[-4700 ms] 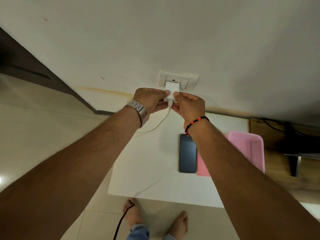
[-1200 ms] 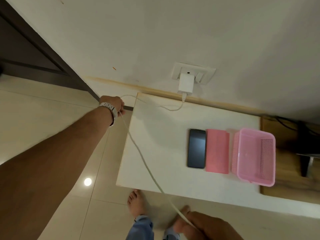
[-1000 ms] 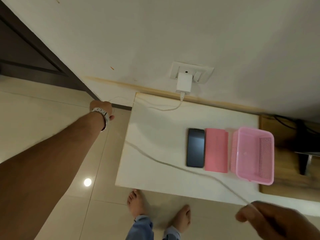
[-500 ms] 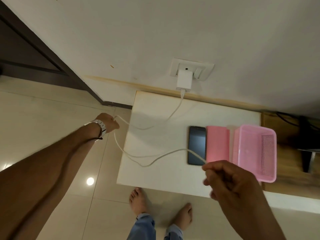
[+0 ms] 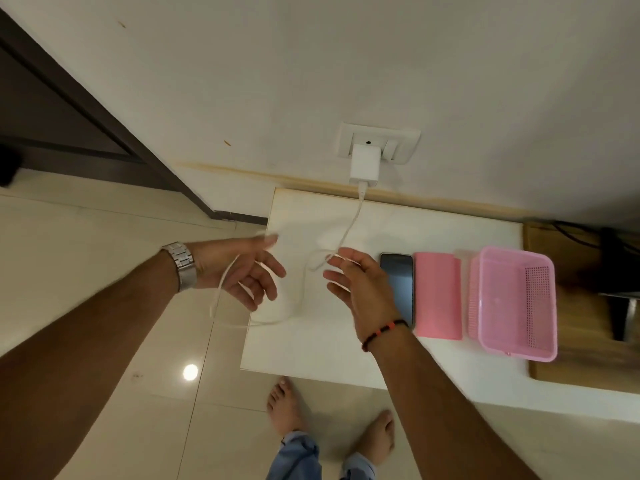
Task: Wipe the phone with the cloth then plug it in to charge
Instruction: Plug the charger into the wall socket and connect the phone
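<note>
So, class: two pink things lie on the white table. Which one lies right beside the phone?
The flat pink cloth, lying directly against the phone. The pink basket, a perforated tub with raised walls, sits beyond the cloth, farther from the phone.

No text, label, brand, number or sign can be read anywhere.
</note>
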